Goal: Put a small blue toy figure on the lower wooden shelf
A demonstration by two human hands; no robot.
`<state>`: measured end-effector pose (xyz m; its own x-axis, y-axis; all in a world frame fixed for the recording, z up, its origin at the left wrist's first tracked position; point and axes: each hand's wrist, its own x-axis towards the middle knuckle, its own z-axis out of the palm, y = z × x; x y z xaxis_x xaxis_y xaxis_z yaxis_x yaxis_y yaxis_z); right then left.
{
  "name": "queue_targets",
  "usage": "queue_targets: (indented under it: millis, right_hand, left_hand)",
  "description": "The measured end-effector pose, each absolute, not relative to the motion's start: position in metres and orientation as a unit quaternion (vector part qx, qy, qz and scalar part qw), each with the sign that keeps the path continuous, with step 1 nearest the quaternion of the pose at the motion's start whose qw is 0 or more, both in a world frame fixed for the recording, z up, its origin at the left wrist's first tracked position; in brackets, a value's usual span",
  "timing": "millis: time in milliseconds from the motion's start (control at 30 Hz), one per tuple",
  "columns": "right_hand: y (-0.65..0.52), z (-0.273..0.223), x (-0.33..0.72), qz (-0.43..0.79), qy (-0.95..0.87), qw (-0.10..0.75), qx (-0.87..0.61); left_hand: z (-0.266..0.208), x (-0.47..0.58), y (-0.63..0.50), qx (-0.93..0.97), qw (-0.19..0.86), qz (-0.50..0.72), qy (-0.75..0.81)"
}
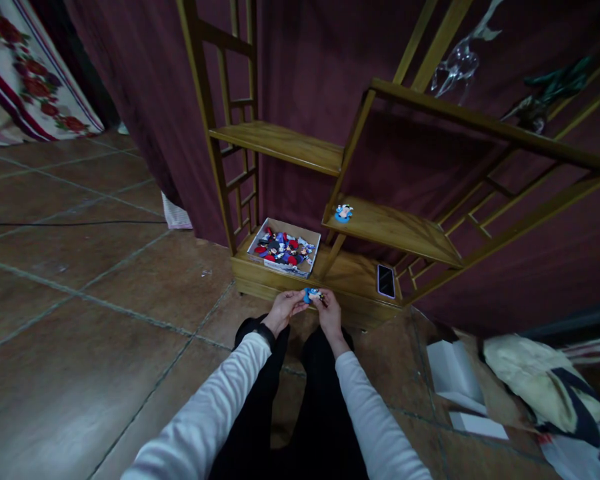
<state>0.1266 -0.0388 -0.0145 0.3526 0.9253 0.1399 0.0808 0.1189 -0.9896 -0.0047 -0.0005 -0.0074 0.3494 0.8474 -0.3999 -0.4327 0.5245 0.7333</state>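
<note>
Between my two hands, in front of the low shelf, is a small toy figurine (313, 295) with blue and white parts. The fingers of my left hand (286, 308) are closed on its blue left end. My right hand (329, 311) pinches its other side. Just beyond, an open cardboard box (307, 268) full of small red, purple, black and white figures (286, 248) sits on the bottom shelf. A similar figurine on a blue base (343, 213) stands at the left end of the middle shelf. My fingers cover part of the held figurine.
The wooden shelf unit (285, 143) stands against a dark red curtain (300, 73). A phone (385, 281) lies on its bottom board. Higher up are a clear glass ornament (457, 63) and a dark green one (555, 83). White boxes (455, 373) and cloth (535, 373) lie right.
</note>
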Motion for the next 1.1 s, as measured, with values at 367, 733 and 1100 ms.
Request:
queue_targets:
  millis: [367,733,1100]
  right_hand:
    - [-0.038,-0.016,0.135,0.371,-0.459,0.575,-0.567]
    - [-0.035,-0.025,0.138,0.412,-0.429,0.572,-0.565]
    - [-0.037,-0.023,0.14,0.377,-0.492,0.528,-0.58]
  left_hand:
    - [-0.011,-0.005,-0.001,0.292,0.776,0.408,0.382]
    - [-0.01,-0.003,-0.003,0.325,0.754,0.415,0.391]
    - [-0.012,-0.009,0.0,0.329,0.76,0.406,0.387]
